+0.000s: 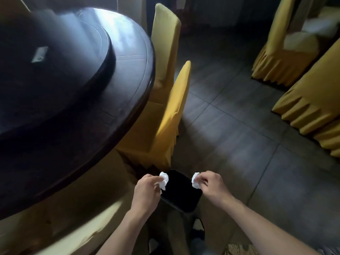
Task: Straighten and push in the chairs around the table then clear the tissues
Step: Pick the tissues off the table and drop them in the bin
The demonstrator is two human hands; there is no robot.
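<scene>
My left hand point(147, 190) pinches a crumpled white tissue point(164, 180) at the left rim of a black waste bin point(181, 192) on the floor. My right hand point(211, 186) pinches a second crumpled tissue point(195, 180) at the bin's right rim. Both tissues hang over the bin's dark opening. A round dark wooden table point(114, 111) with a raised turntable point(55, 74) fills the left. Two yellow-covered chairs point(165, 115) point(166, 45) stand pushed against its right edge. A small whitish object point(39, 54) lies on the turntable.
More yellow-covered chairs point(312, 100) stand at the right, one with white cloth or paper point(311, 32) on its seat. Grey tiled floor point(239, 137) lies between them and the table. Another yellow chair back point(77, 229) sits at the lower left, beside my legs.
</scene>
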